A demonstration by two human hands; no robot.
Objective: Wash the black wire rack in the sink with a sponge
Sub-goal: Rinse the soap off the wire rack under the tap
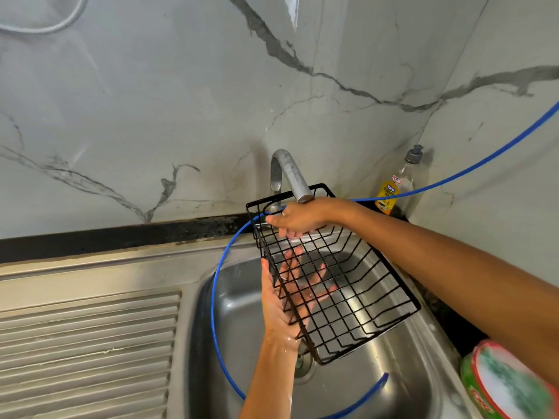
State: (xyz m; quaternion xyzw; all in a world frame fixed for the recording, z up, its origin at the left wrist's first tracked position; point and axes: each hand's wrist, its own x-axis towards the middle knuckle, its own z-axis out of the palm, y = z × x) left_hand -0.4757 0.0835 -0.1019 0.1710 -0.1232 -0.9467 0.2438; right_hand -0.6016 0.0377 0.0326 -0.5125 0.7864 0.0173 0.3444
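Black wire rack above the sink, right hand's grip around its rim, left hand flat beneath.

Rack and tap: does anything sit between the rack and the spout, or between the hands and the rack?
No. The left hand lies flat under the rack, the right hand grips its top edge just below the spout.
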